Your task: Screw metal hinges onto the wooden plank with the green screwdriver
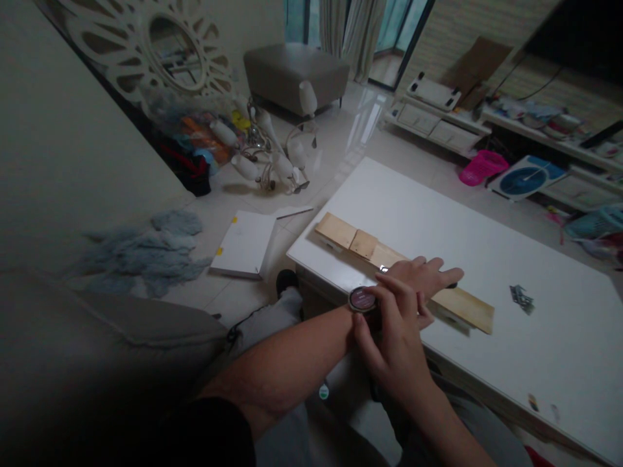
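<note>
Two hands, one watch, one row of wooden boards on a white worktop (487, 259).
The right hand (396, 327) is part-open, thumb and fingers at the watch (363, 299) on the left wrist; the left hand (422, 277) stretches its fingers over the wooden boards (335, 229), its underside hidden, so its hold cannot be told. One cluster of small metal pieces (522, 299), too small to count, lies near. Beyond stand one pink basket (471, 174) and one blue-green basket (591, 224), contents unclear.
</note>
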`<state>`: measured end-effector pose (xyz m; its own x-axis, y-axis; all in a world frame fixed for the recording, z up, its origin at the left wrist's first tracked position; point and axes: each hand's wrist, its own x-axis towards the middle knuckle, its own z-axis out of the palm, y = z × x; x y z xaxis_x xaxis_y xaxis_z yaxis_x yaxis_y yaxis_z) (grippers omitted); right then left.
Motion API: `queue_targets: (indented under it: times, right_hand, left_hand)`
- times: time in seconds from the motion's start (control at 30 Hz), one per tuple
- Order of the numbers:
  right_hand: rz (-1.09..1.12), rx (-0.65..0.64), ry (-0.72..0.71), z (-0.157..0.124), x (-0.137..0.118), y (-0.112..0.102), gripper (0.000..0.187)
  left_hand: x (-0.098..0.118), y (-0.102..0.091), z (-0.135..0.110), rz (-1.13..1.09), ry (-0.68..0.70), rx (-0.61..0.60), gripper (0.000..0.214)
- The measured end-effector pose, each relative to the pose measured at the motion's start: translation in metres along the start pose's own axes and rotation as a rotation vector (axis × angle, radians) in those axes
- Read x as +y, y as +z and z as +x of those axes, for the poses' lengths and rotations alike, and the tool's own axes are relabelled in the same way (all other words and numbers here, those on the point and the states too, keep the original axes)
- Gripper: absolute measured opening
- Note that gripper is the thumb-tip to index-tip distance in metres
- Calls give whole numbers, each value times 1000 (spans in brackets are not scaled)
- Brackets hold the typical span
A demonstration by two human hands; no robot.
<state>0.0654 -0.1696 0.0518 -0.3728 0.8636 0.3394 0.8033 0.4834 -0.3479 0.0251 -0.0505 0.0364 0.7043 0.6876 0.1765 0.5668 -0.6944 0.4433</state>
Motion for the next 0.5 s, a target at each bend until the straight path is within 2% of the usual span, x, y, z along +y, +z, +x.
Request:
queue_targets:
  times: [0.2, 0.37, 0.5]
  right_hand:
    - [18, 33, -16, 0, 1, 2, 34]
    - [30, 68, -27, 0, 1, 2, 30]
    - [37, 52, -30, 0, 1, 1, 25]
  left_hand:
    - [1, 1, 0, 6, 0, -12, 56]
    - [3, -4, -3, 2, -7, 12, 47]
    - [2, -5, -3, -2, -4, -16, 49]
